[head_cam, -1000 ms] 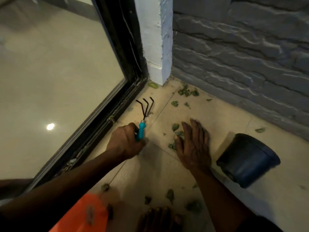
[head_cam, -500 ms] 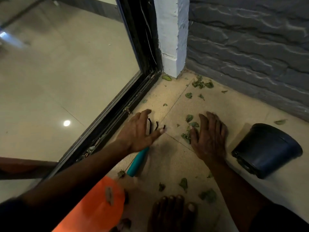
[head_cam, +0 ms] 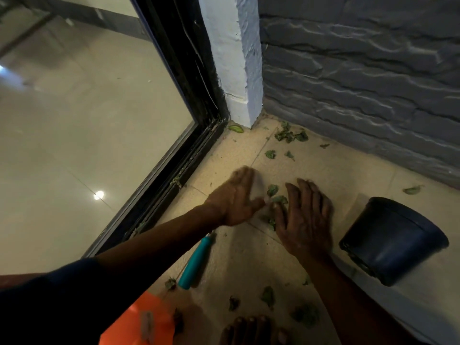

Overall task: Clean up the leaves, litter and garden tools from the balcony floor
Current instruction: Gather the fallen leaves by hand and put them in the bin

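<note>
Left hand [head_cam: 236, 197] and right hand [head_cam: 307, 217] both flat, holding nothing, crumpled green leaves [head_cam: 273, 191] between them on speckled beige floor [head_cam: 323, 165]; smooth teal rake handle [head_cam: 196, 262] under left forearm.

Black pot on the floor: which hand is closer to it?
Right. The right hand lies flat on the floor just beside the black pot, with a gap between. The left hand is farther off, beyond the right hand, toward the glass door.

teal-handled rake [head_cam: 196, 262]: lying flat, head hidden | green leaves [head_cam: 290, 135]: scattered over floor [head_cam: 323, 170]
</note>
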Tool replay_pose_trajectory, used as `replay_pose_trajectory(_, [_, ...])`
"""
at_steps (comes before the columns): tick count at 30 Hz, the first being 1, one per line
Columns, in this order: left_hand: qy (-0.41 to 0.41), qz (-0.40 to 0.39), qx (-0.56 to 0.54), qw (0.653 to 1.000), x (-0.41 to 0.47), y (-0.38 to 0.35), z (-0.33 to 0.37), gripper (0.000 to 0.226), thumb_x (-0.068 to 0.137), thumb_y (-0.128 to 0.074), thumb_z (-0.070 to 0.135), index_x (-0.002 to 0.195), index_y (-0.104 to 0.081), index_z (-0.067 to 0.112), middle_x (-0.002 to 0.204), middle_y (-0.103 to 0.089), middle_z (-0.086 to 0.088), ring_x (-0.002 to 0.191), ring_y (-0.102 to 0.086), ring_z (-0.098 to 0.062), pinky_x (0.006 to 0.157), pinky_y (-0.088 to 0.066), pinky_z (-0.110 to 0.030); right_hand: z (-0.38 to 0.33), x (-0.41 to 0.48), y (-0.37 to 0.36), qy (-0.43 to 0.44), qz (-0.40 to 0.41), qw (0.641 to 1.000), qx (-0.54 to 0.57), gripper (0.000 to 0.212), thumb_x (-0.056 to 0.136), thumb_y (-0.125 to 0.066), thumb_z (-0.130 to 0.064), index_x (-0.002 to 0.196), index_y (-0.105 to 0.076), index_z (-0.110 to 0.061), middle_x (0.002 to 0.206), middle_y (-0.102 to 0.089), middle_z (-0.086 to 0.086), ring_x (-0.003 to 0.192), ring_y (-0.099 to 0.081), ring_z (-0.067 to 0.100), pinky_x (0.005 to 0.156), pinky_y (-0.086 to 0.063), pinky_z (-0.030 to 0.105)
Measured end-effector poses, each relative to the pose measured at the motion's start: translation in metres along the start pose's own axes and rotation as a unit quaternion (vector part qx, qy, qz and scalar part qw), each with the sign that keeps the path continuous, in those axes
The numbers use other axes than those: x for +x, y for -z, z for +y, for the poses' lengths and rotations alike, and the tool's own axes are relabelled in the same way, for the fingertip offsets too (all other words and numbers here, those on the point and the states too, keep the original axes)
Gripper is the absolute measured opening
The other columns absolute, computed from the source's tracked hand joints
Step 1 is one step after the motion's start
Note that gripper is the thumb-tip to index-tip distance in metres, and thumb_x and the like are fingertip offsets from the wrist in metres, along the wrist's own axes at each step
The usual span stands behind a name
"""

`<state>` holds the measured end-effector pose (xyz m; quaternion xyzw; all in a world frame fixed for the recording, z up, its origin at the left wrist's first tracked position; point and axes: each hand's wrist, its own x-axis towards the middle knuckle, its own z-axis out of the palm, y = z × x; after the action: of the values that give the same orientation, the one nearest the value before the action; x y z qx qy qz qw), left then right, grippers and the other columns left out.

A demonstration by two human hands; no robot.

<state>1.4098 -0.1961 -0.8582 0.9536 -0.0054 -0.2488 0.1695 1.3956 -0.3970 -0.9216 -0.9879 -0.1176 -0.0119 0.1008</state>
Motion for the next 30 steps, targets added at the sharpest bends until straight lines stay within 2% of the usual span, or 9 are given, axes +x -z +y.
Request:
replay_pose_trajectory(2, [-0.068,-0.008,0.000,0.998,-0.008,-0.006,0.009,0.090,0.100,-0.038,0.071,0.166,0.004,0.025,0.174,0.010,-0.003,0.160,0.004,-0.023,0.121,-0.001,-0.035,0.001,0.000,0.000,0.002,-0.002,1.000,0.002,0.062,0.098,-0.041,-0.053,0.148,-0.045,-0.016,0.157,-0.039,0.014,0.148,-0.030,0.035,0.116,-0.026,0.053])
replay_pose_trajectory(3, [-0.050,0.006,0.004,0.999,-0.010,-0.010,0.010,0.092,0.099,-0.036,0.073,0.165,0.006,0.026,0.173,0.012,-0.005,0.160,0.007,-0.024,0.123,0.001,-0.037,0.001,0.000,0.000,0.000,-0.001,1.000,0.003,0.062,0.099,-0.042,-0.053,0.148,-0.045,-0.016,0.157,-0.039,0.014,0.148,-0.030,0.034,0.116,-0.026,0.053])
replay_pose_trajectory(7, [0.158,0.022,0.064,0.985,-0.009,-0.015,-0.001,0.102,0.092,-0.022,0.086,0.165,0.006,0.020,0.171,0.003,-0.022,0.158,-0.001,-0.042,0.122,0.008,-0.063,-0.001,0.002,0.002,-0.007,0.001,1.000,0.007,0.061,0.099,-0.041,-0.053,0.149,-0.045,-0.017,0.156,-0.040,0.014,0.148,-0.031,0.034,0.117,-0.026,0.053])
replay_pose_trajectory(13, [-0.007,0.000,0.058,0.998,-0.024,-0.011,0.006,0.091,0.094,-0.024,0.083,0.164,-0.004,0.028,0.168,-0.031,-0.005,0.153,-0.032,-0.023,0.125,0.009,-0.059,0.001,0.000,0.000,-0.004,0.004,1.000,0.016,0.061,0.097,-0.047,-0.051,0.147,-0.047,-0.016,0.155,-0.041,0.015,0.148,-0.031,0.035,0.116,-0.027,0.054])
replay_pose_trajectory(19, [0.159,0.044,0.031,0.986,0.008,0.003,-0.028,0.101,0.093,-0.027,0.084,0.164,-0.004,0.017,0.171,-0.005,-0.021,0.157,-0.010,-0.040,0.127,-0.013,-0.055,-0.001,0.002,-0.001,-0.009,0.008,1.000,0.026,0.061,0.099,-0.040,-0.052,0.147,-0.048,-0.015,0.155,-0.042,0.016,0.148,-0.032,0.036,0.116,-0.028,0.055])
replay_pose_trajectory(23, [-0.060,-0.041,0.050,0.996,0.001,0.007,-0.005,0.088,0.100,-0.032,0.074,0.165,0.008,0.030,0.174,0.008,-0.004,0.159,-0.009,-0.025,0.125,-0.017,-0.042,0.001,0.001,-0.002,-0.004,0.004,1.000,0.024,0.062,0.099,-0.042,-0.053,0.148,-0.046,-0.015,0.156,-0.041,0.015,0.148,-0.032,0.036,0.116,-0.028,0.055])
replay_pose_trajectory(25, [-0.129,-0.017,0.084,0.988,0.012,0.014,-0.005,0.085,0.101,-0.028,0.073,0.165,0.007,0.029,0.174,0.008,-0.002,0.159,-0.002,-0.020,0.127,-0.012,-0.040,0.001,0.002,-0.001,-0.006,-0.001,1.000,0.023,0.063,0.099,-0.044,-0.054,0.149,-0.045,-0.015,0.156,-0.041,0.015,0.148,-0.031,0.035,0.117,-0.027,0.054])
replay_pose_trajectory(28, [-0.028,0.052,0.112,0.992,0.054,0.041,-0.020,0.089,0.103,-0.027,0.068,0.165,0.006,0.014,0.173,0.010,-0.010,0.160,0.007,-0.024,0.129,-0.004,-0.038,0.000,0.003,-0.001,-0.014,-0.009,1.000,0.015,0.065,0.099,-0.044,-0.054,0.152,-0.042,-0.016,0.157,-0.040,0.014,0.149,-0.030,0.035,0.118,-0.024,0.054])
replay_pose_trajectory(30, [0.043,0.039,0.104,0.993,0.075,0.061,-0.031,0.092,0.104,-0.033,0.065,0.165,0.006,0.008,0.173,0.012,-0.011,0.160,0.000,-0.028,0.128,-0.011,-0.039,-0.001,0.004,0.000,-0.013,-0.012,1.000,0.017,0.066,0.099,-0.042,-0.054,0.153,-0.040,-0.017,0.158,-0.038,0.014,0.150,-0.029,0.034,0.119,-0.023,0.054])
